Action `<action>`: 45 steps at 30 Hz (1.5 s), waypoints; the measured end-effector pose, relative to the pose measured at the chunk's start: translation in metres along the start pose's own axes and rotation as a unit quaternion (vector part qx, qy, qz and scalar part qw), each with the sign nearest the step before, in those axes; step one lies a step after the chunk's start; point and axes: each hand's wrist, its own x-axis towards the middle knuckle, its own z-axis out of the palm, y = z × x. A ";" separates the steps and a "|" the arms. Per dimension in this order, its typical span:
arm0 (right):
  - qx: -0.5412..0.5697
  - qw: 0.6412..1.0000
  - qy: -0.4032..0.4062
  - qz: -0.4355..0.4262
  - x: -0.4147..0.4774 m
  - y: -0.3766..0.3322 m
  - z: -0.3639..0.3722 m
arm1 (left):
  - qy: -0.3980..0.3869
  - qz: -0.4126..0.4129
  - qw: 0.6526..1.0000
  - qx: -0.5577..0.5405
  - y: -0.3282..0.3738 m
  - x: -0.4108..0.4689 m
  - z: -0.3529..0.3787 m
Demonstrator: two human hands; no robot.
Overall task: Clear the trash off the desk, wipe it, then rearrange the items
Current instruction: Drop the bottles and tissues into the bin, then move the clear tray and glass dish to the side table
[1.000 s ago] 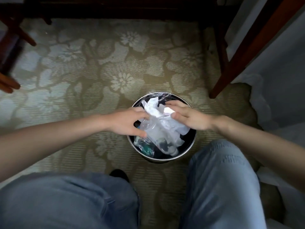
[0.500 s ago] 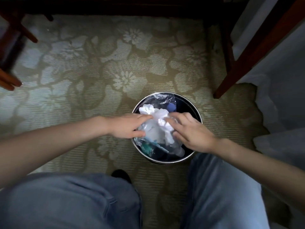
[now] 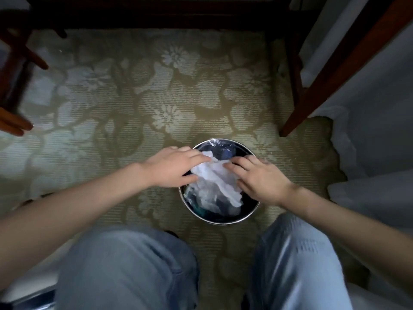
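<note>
bin (image 3: 223, 222) has a shiny metal rim, dark inside, with a clear glossy plastic liner (image 3: 215, 142) catching light at the far edge. stuffed in it is crumpled white tissue (image 3: 220, 175) (matt, soft-looking) over some see-through crinkly plastic (image 3: 206, 198). carpet (image 3: 138, 104) is a ribbed woven weave, dull, floral pattern. furniture legs (image 3: 335, 70) look like polished reddish wood. jeans (image 3: 125, 269) are faded matt denim.

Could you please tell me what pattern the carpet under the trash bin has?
The carpet shows pale flowers on olive-tan, clearest in the head view.
</note>
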 end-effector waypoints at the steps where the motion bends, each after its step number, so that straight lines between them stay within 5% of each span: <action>1: 0.001 1.000 -0.001 0.010 -0.002 -0.004 -0.016 | 0.017 -0.010 1.000 -0.010 0.003 -0.010 -0.015; 10: 0.024 0.993 0.027 0.110 -0.001 -0.072 -0.212 | 0.033 -0.136 0.984 -0.112 0.043 -0.102 -0.187; 22: 0.075 0.987 0.087 0.112 0.008 -0.180 -0.453 | 0.069 -0.169 0.935 -0.304 0.059 -0.238 -0.390; 33: 0.041 0.987 0.116 0.099 0.096 -0.178 -0.497 | 0.058 -0.162 0.957 -0.235 -0.017 -0.265 -0.456; 45: 0.055 0.964 0.159 0.206 0.258 -0.058 -0.502 | 0.020 -0.089 0.991 -0.096 -0.190 -0.133 -0.527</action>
